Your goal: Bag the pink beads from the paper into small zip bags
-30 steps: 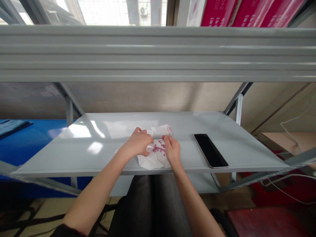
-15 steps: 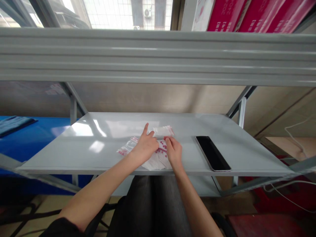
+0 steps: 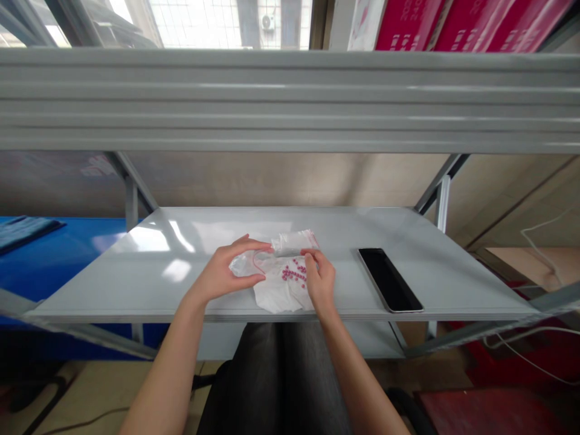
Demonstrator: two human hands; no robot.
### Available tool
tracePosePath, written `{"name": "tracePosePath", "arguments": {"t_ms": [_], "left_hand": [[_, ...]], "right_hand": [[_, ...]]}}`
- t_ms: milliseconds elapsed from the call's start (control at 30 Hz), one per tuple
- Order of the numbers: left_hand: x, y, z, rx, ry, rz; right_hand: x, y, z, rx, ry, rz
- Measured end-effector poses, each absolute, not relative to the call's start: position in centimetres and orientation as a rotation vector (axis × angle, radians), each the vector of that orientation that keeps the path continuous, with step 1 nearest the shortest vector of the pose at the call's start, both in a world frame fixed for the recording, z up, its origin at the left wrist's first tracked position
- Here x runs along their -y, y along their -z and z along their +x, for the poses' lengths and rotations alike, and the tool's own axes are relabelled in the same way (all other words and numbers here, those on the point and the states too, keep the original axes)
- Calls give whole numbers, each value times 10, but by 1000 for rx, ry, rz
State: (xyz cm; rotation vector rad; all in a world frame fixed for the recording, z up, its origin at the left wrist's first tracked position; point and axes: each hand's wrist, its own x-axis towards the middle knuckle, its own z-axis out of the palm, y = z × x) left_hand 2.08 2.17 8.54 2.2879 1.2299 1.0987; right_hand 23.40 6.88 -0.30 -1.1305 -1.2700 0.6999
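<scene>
My left hand is open, thumb and fingers spread apart in a C shape above a clear plastic bag. A thin reddish curved line, perhaps a thread or the bag's seal, shows between them. Small dark pink beads lie on a crumpled white tissue, some of them in a row. At the tissue's right edge my right hand is closed in a pinch beside the beads. What its fingertips hold is too small to make out. Behind the hands lies another clear zip bag.
A black-screened phone lies right of my hands on the grey-white table. A metal shelf beam crosses in front above the table, with red-spined books on top. A blue surface stands at left.
My left hand has drawn back leftward from the beads, and its pointing finger has become a spread thumb and fingers. More beads are now visible. My right hand stays nearly in place, pinched.
</scene>
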Motion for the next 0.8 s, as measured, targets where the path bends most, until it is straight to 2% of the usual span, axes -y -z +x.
{"name": "tracePosePath", "arguments": {"t_ms": [200, 333, 433, 600, 800], "left_hand": [[17, -77, 42, -1082, -1179, 2309], [35, -67, 69, -1196, -1370, 2349], [44, -55, 92, -1382, -1479, 2258], [57, -29, 118, -1529, -1482, 1916], [72, -17, 110, -1348, -1358, 1615]], "right_hand": [[-39, -22, 237, 1214, -808, -1076], [12, -32, 241, 1209, -1210, -785], [38, -26, 241, 1180, -1387, -761], [40, -20, 249, 1163, -1424, -909], [37, -28, 272, 1348, -1451, -938]]}}
